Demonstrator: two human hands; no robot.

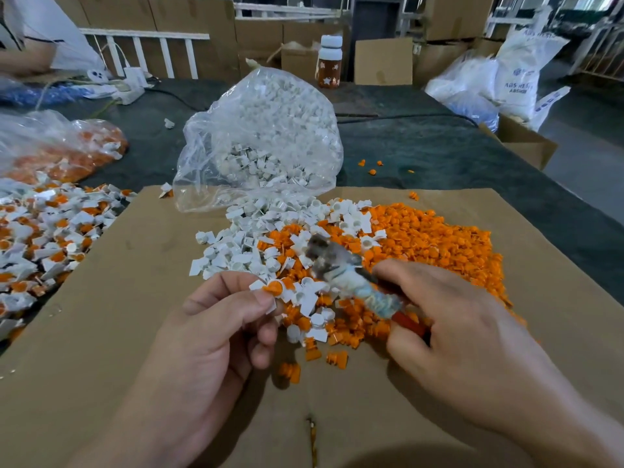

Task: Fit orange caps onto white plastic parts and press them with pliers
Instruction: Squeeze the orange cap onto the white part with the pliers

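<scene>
The only legible writing is "ABS" on a white sack [520,76] beyond the right edge of the desk [422,146]; the lines below it are too blurred to read. A bottle [329,62] at the far edge has a white lid and white stars on its brown body.

Two clear bags lie on the desk. The bag [266,136] in the middle is full of white parts and its mouth spills onto the cardboard [135,298]. The left bag [60,146] holds orange and white pieces. Three heaps lie loose: white parts [243,244] at the bag's mouth, orange caps [432,244] just to their right and mixing with them, and capped pieces [44,231] at the left edge of the cardboard. Four stray caps [371,165] sit on the bare desk past the cardboard. Three more [312,352] lie on the cardboard apart from the heaps, near the hands.

The left hand [216,325] pinches one white part [256,285], with an orange cap [274,288] sitting in it, between thumb and forefinger. Its other fingers [266,332] are curled under. It holds the piece just above the near edge of the mixed heap.

The right hand [456,332] is wrapped around the red handles of the pliers [341,268], forefinger along the top. The pliers' neck is bound in pale wrapping. Their head points up and left, near the held part but apart from it. The head is blurred, so I cannot tell how its jaws stand.
</scene>
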